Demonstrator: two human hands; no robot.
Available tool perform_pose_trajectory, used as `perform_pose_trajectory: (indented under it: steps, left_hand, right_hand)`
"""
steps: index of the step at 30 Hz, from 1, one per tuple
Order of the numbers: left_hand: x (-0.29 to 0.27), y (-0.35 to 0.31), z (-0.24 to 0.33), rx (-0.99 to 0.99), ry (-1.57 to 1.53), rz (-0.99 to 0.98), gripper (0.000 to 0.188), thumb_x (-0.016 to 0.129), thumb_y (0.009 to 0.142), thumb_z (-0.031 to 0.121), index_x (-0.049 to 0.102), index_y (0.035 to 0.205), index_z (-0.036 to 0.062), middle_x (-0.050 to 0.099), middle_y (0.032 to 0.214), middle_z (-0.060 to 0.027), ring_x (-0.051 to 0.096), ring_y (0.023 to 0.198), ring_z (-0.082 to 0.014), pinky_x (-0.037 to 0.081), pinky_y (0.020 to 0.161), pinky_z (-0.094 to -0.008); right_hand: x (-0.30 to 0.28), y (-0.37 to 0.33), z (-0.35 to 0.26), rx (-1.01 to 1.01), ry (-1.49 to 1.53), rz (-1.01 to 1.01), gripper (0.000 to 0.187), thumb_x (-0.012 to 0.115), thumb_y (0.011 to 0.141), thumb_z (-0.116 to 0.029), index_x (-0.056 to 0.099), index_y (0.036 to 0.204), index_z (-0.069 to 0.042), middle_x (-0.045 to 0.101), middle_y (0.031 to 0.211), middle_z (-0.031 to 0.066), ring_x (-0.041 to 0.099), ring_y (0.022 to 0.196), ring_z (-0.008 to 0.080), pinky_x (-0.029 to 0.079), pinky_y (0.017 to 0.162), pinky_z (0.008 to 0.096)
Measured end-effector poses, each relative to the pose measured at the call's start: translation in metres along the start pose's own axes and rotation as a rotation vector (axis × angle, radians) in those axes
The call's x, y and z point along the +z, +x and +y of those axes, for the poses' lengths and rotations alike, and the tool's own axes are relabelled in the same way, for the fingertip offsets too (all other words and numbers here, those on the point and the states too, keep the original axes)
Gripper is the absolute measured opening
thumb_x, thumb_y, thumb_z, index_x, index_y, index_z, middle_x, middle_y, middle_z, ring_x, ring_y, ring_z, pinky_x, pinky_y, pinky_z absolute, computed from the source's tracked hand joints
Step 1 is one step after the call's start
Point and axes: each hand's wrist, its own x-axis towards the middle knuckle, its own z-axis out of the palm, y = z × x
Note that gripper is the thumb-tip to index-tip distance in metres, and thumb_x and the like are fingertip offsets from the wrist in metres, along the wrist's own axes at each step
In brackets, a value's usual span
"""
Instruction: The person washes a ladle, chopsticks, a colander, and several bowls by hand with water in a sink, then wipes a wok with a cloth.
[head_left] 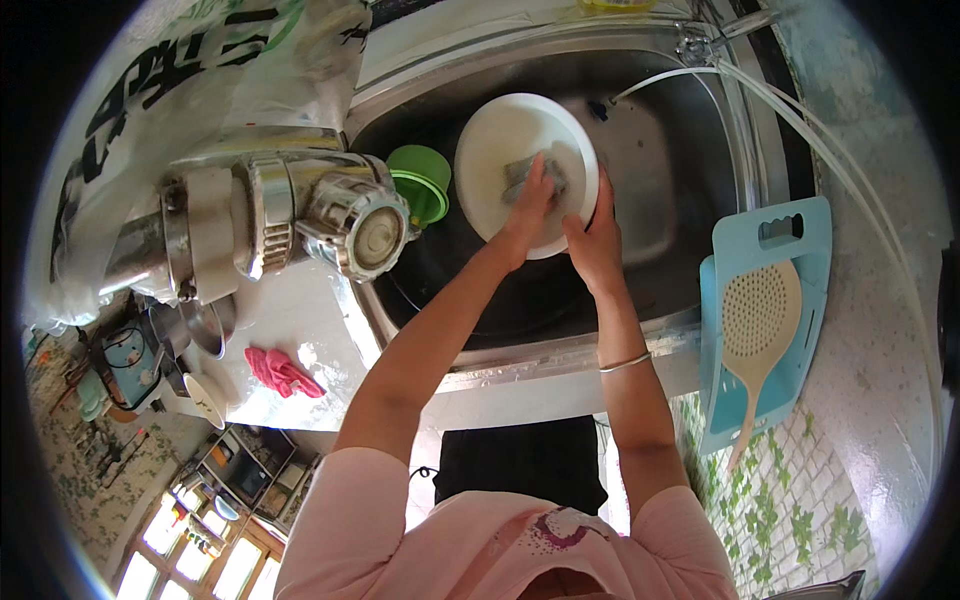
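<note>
A white round plate [505, 140] is held tilted over the steel sink [670, 190]. My left hand [530, 205] presses a grey sponge [548, 168] against the plate's face. Gripping the plate's lower right rim is my right hand [595, 240], which wears a thin bangle at the wrist. Both forearms reach up from the lower edge of the view.
A green cup [422, 180] lies in the sink's left side. A large metal machine [280, 215] sits on the left counter, with a pink cloth [282, 372] below it. On the right counter lie a blue cutting board [790, 300] and a beige slotted skimmer [760, 320]. A clear hose [800, 110] runs from the tap.
</note>
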Motion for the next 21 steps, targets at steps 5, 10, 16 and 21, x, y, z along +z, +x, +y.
perform_pose_trajectory:
  steps: [5, 10, 16, 21]
  left_hand:
    - [0.023, -0.007, 0.053, -0.039, -0.108, 0.034, 0.054, 0.057, 0.086, 0.041, 0.045, 0.122, 0.0024, 0.045, 0.119, -0.0131, 0.043, 0.109, -0.0231, 0.038, 0.090, -0.0375]
    - [0.027, -0.021, 0.072, 0.125, 0.484, 0.261, 0.033, 0.054, 0.086, 0.028, 0.051, 0.095, -0.0038, 0.053, 0.095, -0.0238, 0.053, 0.088, -0.0397, 0.042, 0.077, -0.0458]
    - [0.000, -0.042, 0.078, 0.252, 0.367, 0.469, 0.025, 0.046, 0.093, 0.021, 0.050, 0.083, -0.0014, 0.053, 0.073, -0.0166, 0.053, 0.065, -0.0299, 0.042, 0.062, -0.0376]
    - [-0.034, -0.098, 0.118, 0.150, 0.060, 0.492, 0.038, 0.041, 0.098, 0.032, 0.056, 0.099, -0.0019, 0.055, 0.082, -0.0018, 0.046, 0.074, -0.0076, 0.039, 0.067, -0.0239]
  right_hand:
    - [0.003, -0.008, -0.001, 0.028, 0.147, -0.075, 0.067, 0.055, 0.081, -0.008, 0.024, 0.140, -0.011, 0.043, 0.133, 0.0160, 0.046, 0.120, 0.0300, 0.039, 0.097, 0.0355]
    - [0.002, -0.011, 0.002, -0.199, 0.114, -0.239, 0.068, 0.057, 0.085, -0.006, 0.020, 0.142, -0.006, 0.032, 0.140, 0.0132, 0.038, 0.124, 0.0214, 0.033, 0.101, 0.0297]
    - [-0.003, -0.027, -0.011, -0.128, 0.193, -0.286, 0.060, 0.058, 0.086, -0.014, 0.030, 0.138, -0.005, 0.034, 0.140, 0.0132, 0.040, 0.124, 0.0264, 0.036, 0.098, 0.0306]
    - [-0.010, -0.034, 0.020, 0.152, 0.423, 0.015, 0.052, 0.042, 0.095, -0.032, 0.031, 0.137, -0.002, 0.035, 0.139, 0.0119, 0.039, 0.125, 0.0248, 0.034, 0.101, 0.0341]
